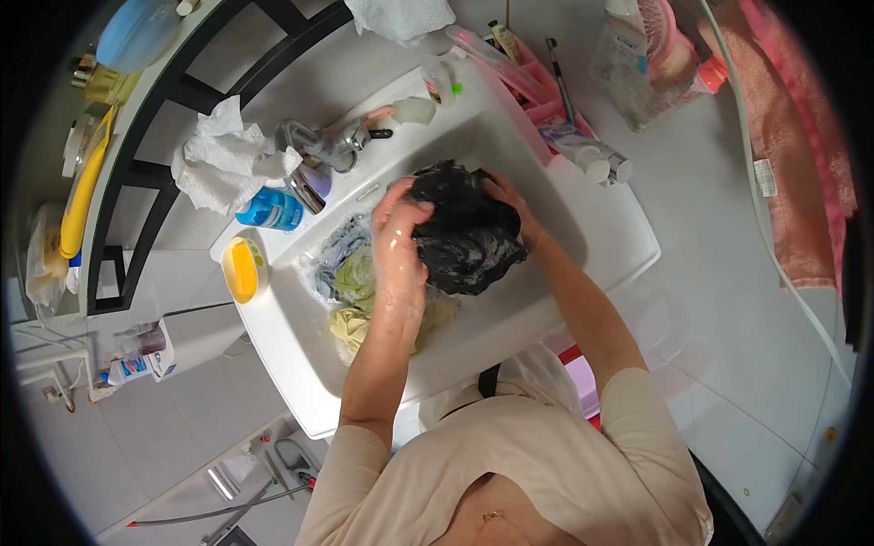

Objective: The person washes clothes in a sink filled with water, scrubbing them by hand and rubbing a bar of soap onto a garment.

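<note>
A wet black cloth (464, 227) is bunched up between my two hands over the white sink (569, 223). My left hand (399, 238), wet and with some suds on it, grips the cloth's left side. On the cloth's upper right side is my right hand (512, 207), its fingers partly hidden behind the fabric. Below and left of the black cloth, in the basin, lie a green cloth (356, 278), a pale yellow cloth (348, 329) and a greyish-blue cloth (335, 250) in suds.
A metal faucet (337, 146) stands at the sink's back edge. Beside it are crumpled white paper (223, 159), a blue bottle (271, 209) and a yellow soap in a dish (244, 271). A pink organizer (523, 82) with tubes and brushes sits at the right rear.
</note>
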`<state>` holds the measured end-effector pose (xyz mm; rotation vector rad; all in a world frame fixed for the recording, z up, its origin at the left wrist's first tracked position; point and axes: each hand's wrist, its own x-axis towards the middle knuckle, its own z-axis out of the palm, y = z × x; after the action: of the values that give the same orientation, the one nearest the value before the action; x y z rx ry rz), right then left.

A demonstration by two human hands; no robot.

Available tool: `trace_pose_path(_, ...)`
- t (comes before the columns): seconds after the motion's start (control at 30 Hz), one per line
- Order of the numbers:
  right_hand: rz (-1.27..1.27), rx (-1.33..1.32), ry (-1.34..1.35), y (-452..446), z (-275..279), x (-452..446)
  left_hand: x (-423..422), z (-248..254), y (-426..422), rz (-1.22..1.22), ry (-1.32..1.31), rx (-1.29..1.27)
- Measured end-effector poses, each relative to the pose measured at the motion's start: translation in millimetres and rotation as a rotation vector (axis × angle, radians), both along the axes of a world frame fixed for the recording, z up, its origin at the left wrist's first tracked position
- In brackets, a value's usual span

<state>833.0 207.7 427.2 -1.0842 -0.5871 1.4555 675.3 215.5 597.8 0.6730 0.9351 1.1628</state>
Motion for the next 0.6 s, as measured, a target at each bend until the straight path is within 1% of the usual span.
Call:
trace_pose_path(0.03, -0.013, -0.018, -0.016, -2.8, -0.8, 1.8, -1.3, -5.0, -0.3, -0.076, 0.062, 0.051)
trace_pose_path(0.1, -0.051, -0.091, -0.011, -7.0, 1.9, 4.3, -6.7, -34.0, 2.9, -0.236, 0.188, 0.149)
trace_pose_path(0.13, -0.071, -0.144, 0.008, -8.1, 7.4, 6.4, -7.3, -59.9, 9.4, -0.354, 0.244, 0.466)
trace_pose_path(0.17, -0.086, -0.199, 0.027, -9.3, 9.3, 6.6, -6.6, -77.9, 11.4, -0.425, 0.340, 0.642)
trace_pose_path(0.23, -0.124, -0.061, -0.242, -9.2, 1.2, 1.6, -9.5, -121.5, 13.4, -0.611, 0.535, 0.805)
trace_pose_path(0.27, -0.137, 0.009, -0.375, -9.8, -3.1, -2.5, -10.6, -126.8, 6.7, -0.619, 0.587, 0.735)
trace_pose_path(0.3, -0.115, 0.010, -0.652, -10.3, -5.8, -7.4, -12.4, -130.2, -1.5, -0.625, 0.636, 0.669)
trace_pose_path(0.33, -0.095, 0.012, -0.929, -10.8, -7.6, -14.0, -14.7, -133.8, -4.4, -0.503, 0.613, 0.536)
trace_pose_path(0.37, -0.075, 0.010, -1.203, -12.5, -8.8, -21.9, -18.4, -153.7, -2.9, -0.291, 0.695, 0.593)
trace_pose_path(0.4, -0.061, -0.013, -1.329, -14.0, -8.5, -31.2, -15.8, -162.8, -0.6, -0.206, 0.714, 0.477)
trace_pose_path(0.43, -0.011, -0.066, -1.398, -14.7, -9.8, -40.2, -10.4, -173.0, 2.1, -0.122, 0.731, 0.360)
trace_pose_path(0.47, 0.043, -0.119, -1.467, -14.7, -11.8, -47.6, -6.1, -195.8, 4.4, -0.149, 0.860, 0.362)
trace_pose_path(0.5, 0.096, -0.173, -1.537, -12.3, -14.8, -49.8, 1.7, -189.9, 1.8, -0.189, 0.872, 0.241)
trace_pose_path(0.53, 0.005, -0.053, -1.573, -10.3, -31.7, -48.3, 3.8, -206.8, 2.2, -0.186, 1.023, 0.323)
trace_pose_path(0.57, 0.048, -0.054, -1.644, -7.0, -33.8, -45.5, 4.8, -229.7, 3.8, -0.185, 1.172, 0.409)
trace_pose_path(0.6, 0.094, -0.058, -1.714, -3.7, -34.4, -43.0, 7.2, -245.7, 6.4, -0.093, 1.172, 0.464)
